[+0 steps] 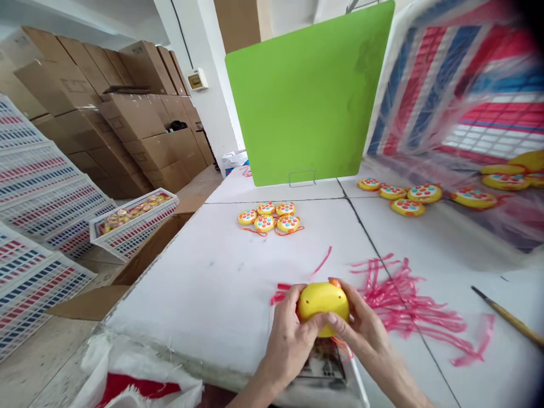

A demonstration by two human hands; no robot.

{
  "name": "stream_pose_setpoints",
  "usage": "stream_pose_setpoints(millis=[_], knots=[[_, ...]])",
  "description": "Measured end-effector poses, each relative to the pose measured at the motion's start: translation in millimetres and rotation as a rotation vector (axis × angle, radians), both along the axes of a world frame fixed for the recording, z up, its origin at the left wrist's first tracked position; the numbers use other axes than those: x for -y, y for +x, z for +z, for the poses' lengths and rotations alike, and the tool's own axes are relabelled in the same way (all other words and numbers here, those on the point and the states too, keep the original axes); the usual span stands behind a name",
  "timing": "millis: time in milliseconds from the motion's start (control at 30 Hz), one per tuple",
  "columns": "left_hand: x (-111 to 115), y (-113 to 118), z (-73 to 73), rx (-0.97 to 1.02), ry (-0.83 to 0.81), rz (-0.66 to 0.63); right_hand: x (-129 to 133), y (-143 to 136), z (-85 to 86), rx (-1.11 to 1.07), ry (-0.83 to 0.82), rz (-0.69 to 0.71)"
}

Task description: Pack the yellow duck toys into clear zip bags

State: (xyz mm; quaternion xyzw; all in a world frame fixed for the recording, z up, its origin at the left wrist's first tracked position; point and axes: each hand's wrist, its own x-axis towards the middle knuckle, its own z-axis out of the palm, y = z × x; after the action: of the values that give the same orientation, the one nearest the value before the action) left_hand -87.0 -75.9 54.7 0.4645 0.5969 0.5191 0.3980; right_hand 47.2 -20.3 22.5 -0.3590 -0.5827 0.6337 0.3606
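My left hand (289, 331) and my right hand (363, 323) grip a small yellow toy (323, 303) between them at the table's front edge. Its smooth back, with small dark holes, faces me, and both thumbs press on its lower part. An orange piece shows at its top right, and an orange cord (342, 345) hangs below. Partly hidden under my hands lies a dark flat item with a pale rim (361, 382). Pink plastic strips (399, 300) are heaped just right of my hands. Farther off, a cluster of similar yellow toys (266, 222) shows faces with coloured dots.
More yellow toys (424, 193) lie at the right, by a plastic-lined striped basket (419, 90). A green board (310, 96) stands at the back. A brown-handled tool (510, 317) rests at right. Left are a filled basket (136, 226), stacked baskets (46, 175) and cartons (136, 119).
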Motion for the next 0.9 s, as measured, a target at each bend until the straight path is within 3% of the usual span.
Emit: stream_pose_setpoints(millis=[100, 200, 367, 467, 567, 767, 833, 900], knots=[[13.1, 14.3, 0.5, -0.007, 0.023, 0.018, 9.2, -1.2, 4.1, 0.043, 0.060, -0.108], [18.0, 19.5, -1.9, -0.025, 0.012, 0.053, 13.8, -8.0, 5.8, -0.015, -0.008, -0.132], [17.3, 6.0, -13.2, 0.043, -0.002, 0.032, 13.6, -13.5, -6.0, -0.039, -0.093, -0.135], [16.3, -4.5, -17.6, 0.099, -0.019, 0.021, 10.1, -10.0, -14.6, 0.023, -0.058, -0.067], [14.0, -11.6, -17.9, 0.062, 0.002, 0.016, 5.3, -6.8, -15.7, 0.067, 0.078, 0.046], [6.2, -24.2, -14.3, -0.236, 0.224, -0.007, -2.8, -8.3, -8.4, 0.278, 0.656, -0.001], [6.9, -28.7, -16.5, -0.320, 0.259, -0.009, -5.8, -9.2, -9.7, 0.294, 0.740, -0.016], [10.7, -32.1, -22.7, -0.401, 0.270, 0.071, -11.6, -10.7, -10.4, 0.328, 0.734, -0.066]])
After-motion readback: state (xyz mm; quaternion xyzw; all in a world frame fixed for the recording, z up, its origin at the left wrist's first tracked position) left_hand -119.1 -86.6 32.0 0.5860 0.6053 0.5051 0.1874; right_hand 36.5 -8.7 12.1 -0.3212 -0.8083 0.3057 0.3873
